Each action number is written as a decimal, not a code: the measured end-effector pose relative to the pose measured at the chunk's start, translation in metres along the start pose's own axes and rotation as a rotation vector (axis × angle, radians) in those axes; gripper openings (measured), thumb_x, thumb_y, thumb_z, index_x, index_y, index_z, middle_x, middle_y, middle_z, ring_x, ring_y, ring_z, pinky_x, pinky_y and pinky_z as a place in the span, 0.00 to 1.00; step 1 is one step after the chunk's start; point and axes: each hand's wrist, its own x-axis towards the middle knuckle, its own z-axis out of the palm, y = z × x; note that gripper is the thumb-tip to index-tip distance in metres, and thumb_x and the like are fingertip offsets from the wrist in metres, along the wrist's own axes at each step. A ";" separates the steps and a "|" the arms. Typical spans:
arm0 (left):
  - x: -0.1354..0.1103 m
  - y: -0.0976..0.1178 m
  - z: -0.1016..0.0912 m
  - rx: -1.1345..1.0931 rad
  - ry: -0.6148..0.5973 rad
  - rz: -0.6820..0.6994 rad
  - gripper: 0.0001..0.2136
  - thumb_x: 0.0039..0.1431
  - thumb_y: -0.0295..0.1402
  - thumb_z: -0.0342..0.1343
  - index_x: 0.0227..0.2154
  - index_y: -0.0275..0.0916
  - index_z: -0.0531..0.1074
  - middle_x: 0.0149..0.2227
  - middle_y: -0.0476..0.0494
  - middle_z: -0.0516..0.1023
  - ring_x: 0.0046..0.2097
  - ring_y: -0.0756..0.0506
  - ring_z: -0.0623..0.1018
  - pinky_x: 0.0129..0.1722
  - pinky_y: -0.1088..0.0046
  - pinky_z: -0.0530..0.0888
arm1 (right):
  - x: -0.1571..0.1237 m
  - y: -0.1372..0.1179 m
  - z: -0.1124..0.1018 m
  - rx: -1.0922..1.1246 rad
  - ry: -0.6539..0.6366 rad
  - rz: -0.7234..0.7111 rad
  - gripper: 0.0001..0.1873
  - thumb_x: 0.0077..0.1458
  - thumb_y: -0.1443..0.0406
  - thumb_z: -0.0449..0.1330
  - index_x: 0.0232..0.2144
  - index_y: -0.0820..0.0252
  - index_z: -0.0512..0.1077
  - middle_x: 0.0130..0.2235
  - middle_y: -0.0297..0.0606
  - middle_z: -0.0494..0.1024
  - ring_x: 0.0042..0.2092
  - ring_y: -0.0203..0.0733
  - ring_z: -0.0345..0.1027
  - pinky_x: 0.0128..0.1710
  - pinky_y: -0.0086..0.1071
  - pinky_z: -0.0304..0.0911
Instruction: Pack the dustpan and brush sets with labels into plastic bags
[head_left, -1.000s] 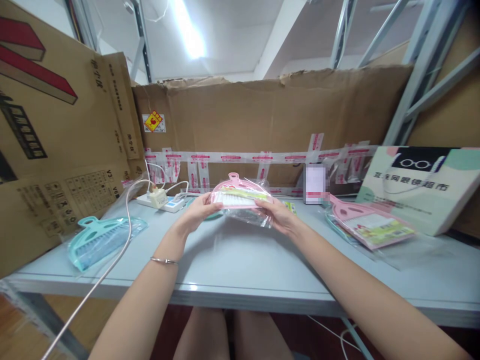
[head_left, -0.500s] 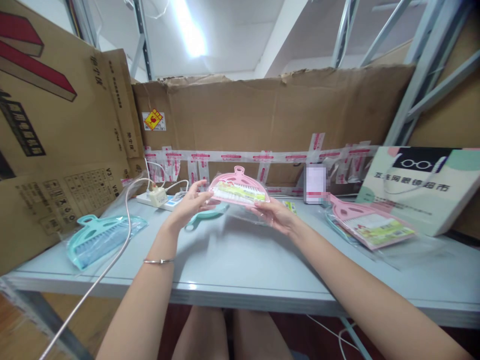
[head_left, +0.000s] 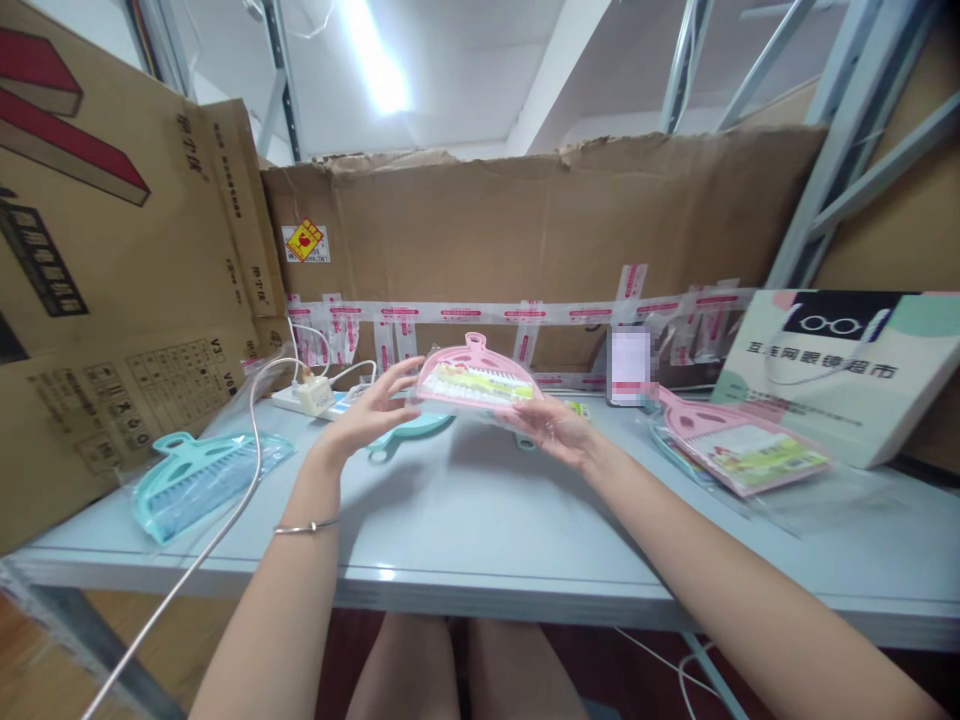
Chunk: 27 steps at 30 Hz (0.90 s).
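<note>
A pink dustpan-and-brush set point(head_left: 476, 372) with a yellow-green label is held level above the grey table point(head_left: 480, 530), between my two hands. My left hand point(head_left: 371, 412) pinches its left corner loosely, thumb raised and fingers spread. My right hand point(head_left: 556, 432) lies palm up under its right corner, and a clear plastic bag point(head_left: 517, 420) hangs faintly below the set. A teal dustpan point(head_left: 411, 430) lies on the table just behind my left hand.
A bagged teal dustpan set point(head_left: 199, 480) lies at the left, a bagged pink set point(head_left: 739, 445) at the right. A power strip point(head_left: 319, 400) and white cable point(head_left: 225, 520) run along the left. Cardboard walls point(head_left: 525, 230) close the back and left; a printed bag point(head_left: 847, 370) leans at the right.
The pink set has come out of its clear bag and been lifted slightly, now held flatter. My left fingers have loosened and spread; the bag has dropped below the set.
</note>
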 end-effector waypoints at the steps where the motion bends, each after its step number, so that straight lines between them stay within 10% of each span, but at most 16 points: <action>1: 0.003 -0.003 0.004 0.066 0.040 0.024 0.25 0.43 0.32 0.64 0.49 0.45 0.70 0.52 0.41 0.71 0.49 0.43 0.72 0.43 0.71 0.72 | -0.001 0.000 0.001 -0.018 -0.008 0.001 0.17 0.45 0.76 0.60 0.40 0.63 0.69 0.41 0.42 0.78 0.40 0.39 0.75 0.40 0.24 0.73; 9: 0.021 -0.023 0.025 0.190 0.413 0.093 0.11 0.44 0.39 0.61 0.20 0.36 0.72 0.21 0.49 0.71 0.26 0.51 0.68 0.28 0.76 0.65 | -0.007 0.001 0.008 -0.145 -0.103 -0.027 0.19 0.47 0.67 0.63 0.44 0.59 0.68 0.43 0.41 0.78 0.39 0.39 0.75 0.42 0.29 0.72; 14: 0.020 -0.028 0.032 0.314 0.574 0.183 0.10 0.47 0.38 0.58 0.19 0.36 0.68 0.19 0.53 0.65 0.24 0.52 0.63 0.27 0.77 0.61 | -0.009 0.001 0.008 -0.178 -0.262 -0.071 0.38 0.38 0.50 0.67 0.50 0.58 0.64 0.49 0.46 0.74 0.49 0.48 0.71 0.46 0.40 0.69; 19: 0.017 -0.028 0.036 0.456 0.676 0.308 0.10 0.53 0.36 0.54 0.21 0.38 0.64 0.23 0.52 0.66 0.27 0.52 0.65 0.31 0.77 0.62 | -0.008 0.014 0.018 -0.432 -0.129 -0.240 0.63 0.28 0.60 0.73 0.62 0.53 0.42 0.62 0.52 0.57 0.59 0.49 0.59 0.55 0.44 0.60; 27: 0.017 -0.030 0.038 0.455 0.813 0.340 0.10 0.53 0.37 0.53 0.22 0.40 0.61 0.28 0.50 0.70 0.31 0.50 0.69 0.35 0.78 0.65 | -0.008 0.038 0.034 -0.640 -0.060 -0.477 0.78 0.29 0.61 0.73 0.61 0.50 0.15 0.66 0.53 0.41 0.65 0.49 0.42 0.61 0.50 0.43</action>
